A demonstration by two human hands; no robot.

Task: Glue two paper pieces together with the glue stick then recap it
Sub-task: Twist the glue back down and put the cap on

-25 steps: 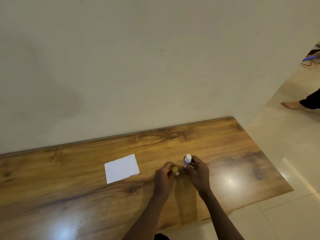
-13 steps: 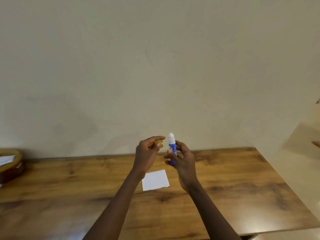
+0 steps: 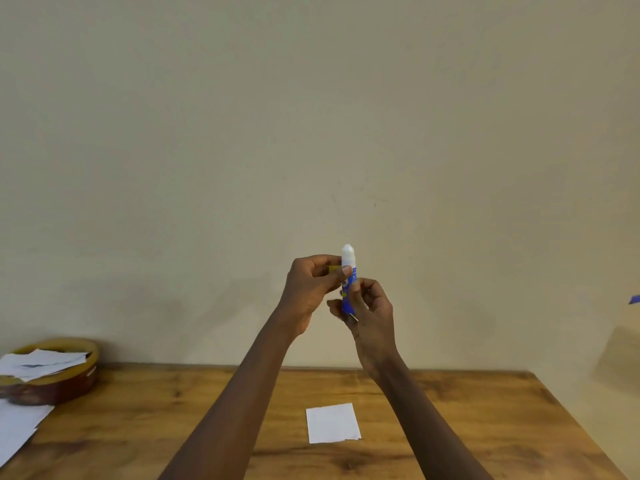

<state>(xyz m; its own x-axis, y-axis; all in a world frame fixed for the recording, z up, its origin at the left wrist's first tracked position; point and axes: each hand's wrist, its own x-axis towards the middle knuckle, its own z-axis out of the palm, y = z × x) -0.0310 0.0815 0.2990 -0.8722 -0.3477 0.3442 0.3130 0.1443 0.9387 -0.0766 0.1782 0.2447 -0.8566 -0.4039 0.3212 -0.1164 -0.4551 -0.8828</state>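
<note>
I hold a blue glue stick (image 3: 348,271) upright in front of the wall, its white tip bare at the top. My right hand (image 3: 367,306) grips its lower body. My left hand (image 3: 311,285) pinches a small yellow cap (image 3: 333,269) and its thumb touches the stick's side. A white square of paper (image 3: 333,423) lies flat on the wooden table (image 3: 485,427) below, between my forearms.
A round brown bowl (image 3: 59,386) with several white paper pieces in it stands at the table's far left by the wall. More white paper (image 3: 17,431) lies in front of it at the left edge. The table's right edge falls off at the far right.
Both hands have risen from the tabletop to well above it with the glue stick and the cap. My view has tilted up, so the paper now lies low in the frame.
</note>
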